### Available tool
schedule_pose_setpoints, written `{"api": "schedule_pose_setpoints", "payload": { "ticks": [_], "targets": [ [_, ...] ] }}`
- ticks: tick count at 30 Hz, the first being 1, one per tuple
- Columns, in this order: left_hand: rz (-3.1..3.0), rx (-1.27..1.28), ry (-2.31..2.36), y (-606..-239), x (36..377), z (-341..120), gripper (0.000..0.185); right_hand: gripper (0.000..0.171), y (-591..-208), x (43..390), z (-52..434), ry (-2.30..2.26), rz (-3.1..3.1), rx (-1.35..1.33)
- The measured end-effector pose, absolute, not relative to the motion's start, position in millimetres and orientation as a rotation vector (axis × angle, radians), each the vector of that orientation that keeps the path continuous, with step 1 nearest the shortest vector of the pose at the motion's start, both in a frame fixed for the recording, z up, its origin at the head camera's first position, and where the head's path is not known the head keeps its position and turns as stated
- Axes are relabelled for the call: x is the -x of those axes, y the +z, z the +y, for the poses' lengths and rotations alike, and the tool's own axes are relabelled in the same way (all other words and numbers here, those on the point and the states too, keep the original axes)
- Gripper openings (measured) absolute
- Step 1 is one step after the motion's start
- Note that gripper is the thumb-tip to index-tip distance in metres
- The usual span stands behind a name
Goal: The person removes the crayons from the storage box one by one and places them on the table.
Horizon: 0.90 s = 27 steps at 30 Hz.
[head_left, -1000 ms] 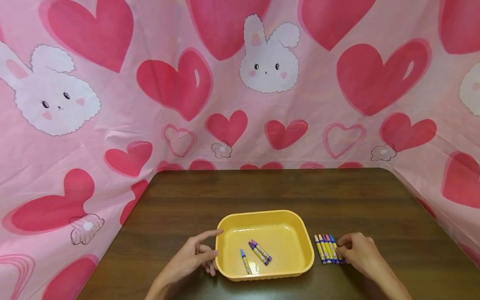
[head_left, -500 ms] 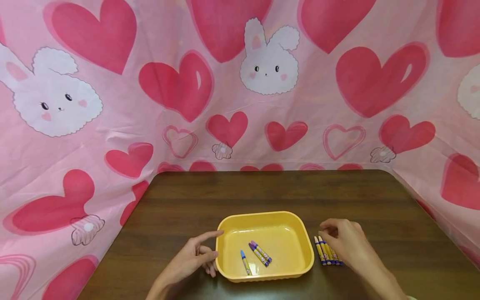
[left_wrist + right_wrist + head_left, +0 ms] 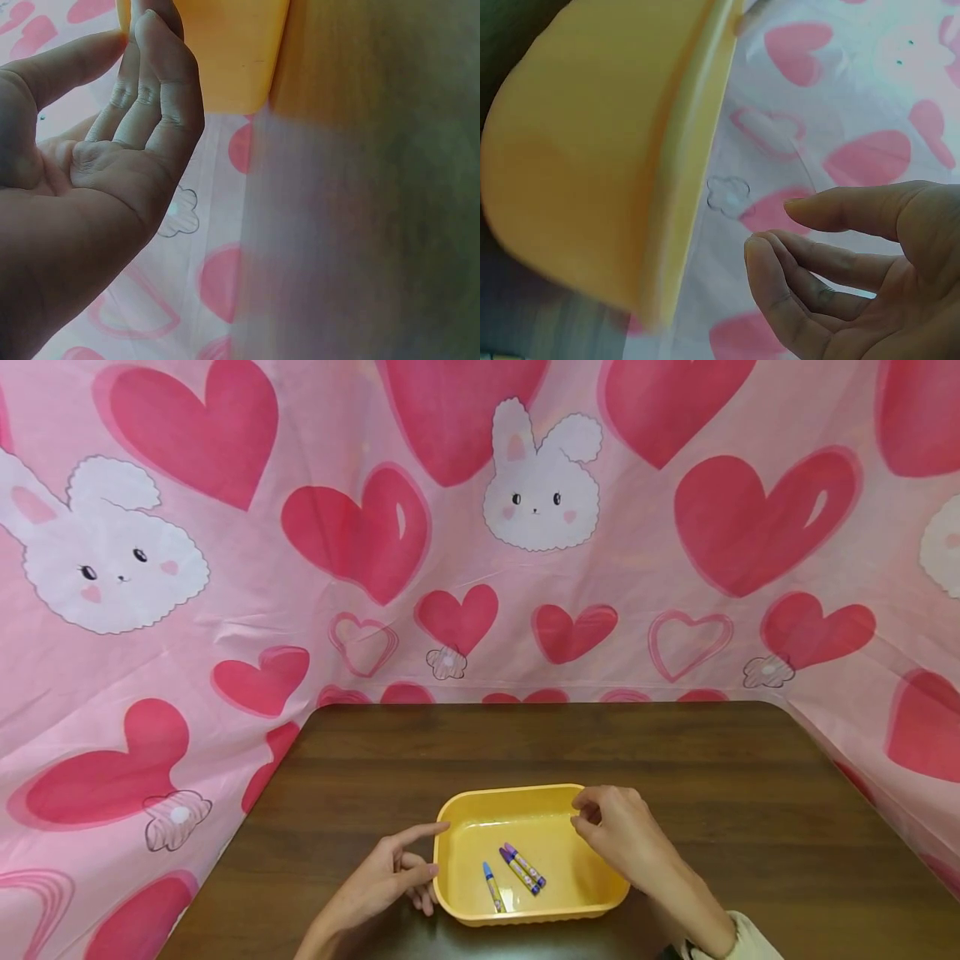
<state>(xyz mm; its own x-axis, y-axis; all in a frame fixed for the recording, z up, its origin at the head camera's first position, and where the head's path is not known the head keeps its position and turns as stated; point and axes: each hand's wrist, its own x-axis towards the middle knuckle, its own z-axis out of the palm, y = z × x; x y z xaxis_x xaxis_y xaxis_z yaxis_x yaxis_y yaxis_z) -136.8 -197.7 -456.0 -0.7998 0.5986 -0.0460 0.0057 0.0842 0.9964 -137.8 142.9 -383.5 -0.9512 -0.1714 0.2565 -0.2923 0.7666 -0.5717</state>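
**Item 1. Right hand (image 3: 618, 835).** A second ago it lay on the table beside the row of loose crayons, to the right of the tray. Half a second ago it was lifted over that row. Now it hangs over the far right corner of the shallow yellow plastic tray (image 3: 510, 793).
- From the head view its fingertips are drawn together as for a pinch.
- From the right wrist view the hand (image 3: 855, 270) shows loosely bent fingers with a gap under the thumb and no crayon in sight.
- Whether it carries one, I cannot tell.

**Item 2. Row of loose crayons.** It is no longer visible, as the right forearm and its pale sleeve (image 3: 738, 939) cover the spot.

**Item 3. Tray contents, unchanged.**
- One blue-tipped crayon (image 3: 491, 887), lying on the floor of the tray.
- A pair of purple crayons (image 3: 522, 868), side by side just to its right.
- The count is three, as before, so nothing new has landed yet.

**Item 4. Left hand (image 3: 382, 881).** It has not moved. It is relaxed, with its fingers fairly straight against the tray's left wall and gripping nothing. The left wrist view confirms the fingers (image 3: 150, 90) beside the yellow wall (image 3: 225, 52).

**Item 5. Setting.** A dark brown wooden table (image 3: 525, 743), backed by a pink cloth printed with hearts and rabbits (image 3: 360, 535).

**Assessment.** The shift reads as a carry from the row to the tray. The transfer is partly done, and a release over the tray would be the step in hand.
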Motion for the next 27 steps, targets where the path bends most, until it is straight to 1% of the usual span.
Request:
{"api": "schedule_pose_setpoints", "payload": {
  "ticks": [7, 14, 23, 27],
  "targets": [
    [1.934, -0.591, 1.747, -454.9, 136.1, -198.5, 0.056, 0.008, -396.2, 142.7, 115.5, 0.956, -2.774, -0.491],
    [1.934, -0.574, 1.749, -453.6, 135.3, -197.9, 0.057, 0.007, -419.3, 143.5, 99.8, 1.009, -2.818, -0.621],
    [1.935, -0.591, 1.75, -453.5, 135.4, -197.3, 0.057, 0.009, -447.7, 143.6, 94.4, 1.039, -2.891, -0.657],
    [1.939, -0.576, 1.745, -452.7, 135.6, -197.2, 0.057, 0.013, -453.4, 143.7, 91.9, 1.019, -2.89, -0.65]
  ]
}}
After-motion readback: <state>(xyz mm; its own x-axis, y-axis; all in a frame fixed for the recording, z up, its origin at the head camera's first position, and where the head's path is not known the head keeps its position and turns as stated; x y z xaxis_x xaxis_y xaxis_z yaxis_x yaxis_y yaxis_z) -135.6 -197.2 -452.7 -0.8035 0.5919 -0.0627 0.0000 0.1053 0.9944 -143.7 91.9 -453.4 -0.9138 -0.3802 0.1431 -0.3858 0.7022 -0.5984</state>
